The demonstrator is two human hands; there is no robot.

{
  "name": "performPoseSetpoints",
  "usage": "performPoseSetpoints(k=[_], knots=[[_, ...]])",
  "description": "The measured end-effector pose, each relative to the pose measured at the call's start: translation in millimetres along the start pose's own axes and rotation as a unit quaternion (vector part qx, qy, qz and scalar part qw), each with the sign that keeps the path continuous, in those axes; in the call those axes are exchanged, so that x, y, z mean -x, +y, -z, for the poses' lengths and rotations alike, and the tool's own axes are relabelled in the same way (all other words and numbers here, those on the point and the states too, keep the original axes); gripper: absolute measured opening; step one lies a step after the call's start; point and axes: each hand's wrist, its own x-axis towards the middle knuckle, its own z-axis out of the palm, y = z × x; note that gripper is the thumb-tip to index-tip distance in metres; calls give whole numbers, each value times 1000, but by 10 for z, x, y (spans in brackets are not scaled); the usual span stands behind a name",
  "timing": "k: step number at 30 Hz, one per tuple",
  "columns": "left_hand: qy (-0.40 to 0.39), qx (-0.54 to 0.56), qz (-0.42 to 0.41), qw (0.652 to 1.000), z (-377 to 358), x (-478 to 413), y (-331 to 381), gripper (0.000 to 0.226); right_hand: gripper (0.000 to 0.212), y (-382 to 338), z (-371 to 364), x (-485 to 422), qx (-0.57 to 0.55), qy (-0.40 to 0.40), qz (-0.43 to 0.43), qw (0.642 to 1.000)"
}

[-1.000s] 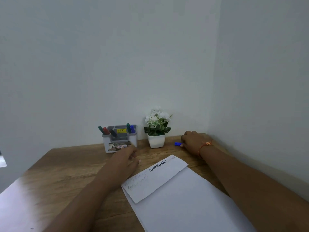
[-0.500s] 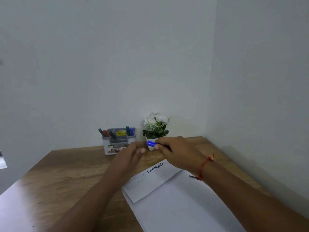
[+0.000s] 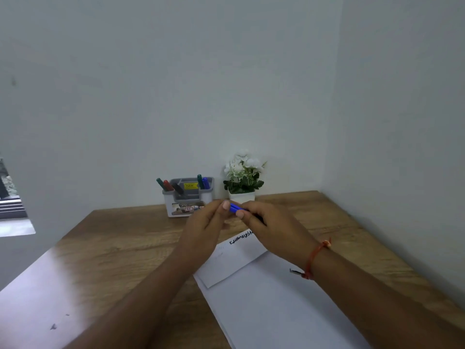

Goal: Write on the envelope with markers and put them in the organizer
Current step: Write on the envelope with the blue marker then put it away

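A white envelope (image 3: 264, 293) lies on the wooden desk (image 3: 120, 248) with its flap open and black scribbled writing on the flap's far edge. Above the flap, my right hand (image 3: 266, 225) holds a blue marker (image 3: 235, 208) by its body, blue cap pointing left. My left hand (image 3: 206, 225) meets it from the left, fingertips pinching the cap end. The grey and white organizer (image 3: 188, 197) stands at the back of the desk behind my hands, with several markers upright in it: green, red, dark, green and blue.
A small white pot of white flowers (image 3: 242, 180) stands just right of the organizer against the back wall. The right wall runs along the desk's right edge. Bright glare covers the desk's near left corner.
My right hand picked the blue marker up from the far right of the desk and carried it left to the middle. My left hand rose off the envelope flap and took the cap end.
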Motion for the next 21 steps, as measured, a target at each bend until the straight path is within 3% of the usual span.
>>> performPoseSetpoints(k=[5, 8, 11, 14, 16, 19, 21], knots=[[89, 135, 69, 984, 118, -43, 4, 36, 11, -8, -58, 35, -92, 40, -48, 994], [151, 203, 121, 960, 215, -100, -41, 32, 22, 11, -68, 45, -153, 31, -82, 984], [162, 160, 143, 963, 253, -111, -76, 25, 32, -47, -94, 20, -309, 14, -181, 934], [79, -52, 128, 987, 286, -88, -115, 23, 26, -66, -124, -9, -444, 0, -252, 860], [-23, -180, 125, 975, 293, -74, -115, 22, 16, -43, -159, -14, -439, 3, -247, 864], [-162, -258, 131, 944, 293, -56, -120, 13, 16, -9, -225, -14, -388, 33, -236, 890], [-238, -279, 126, 922, 295, -51, -163, 33, 21, 4, -265, -7, -345, 45, -233, 908]])
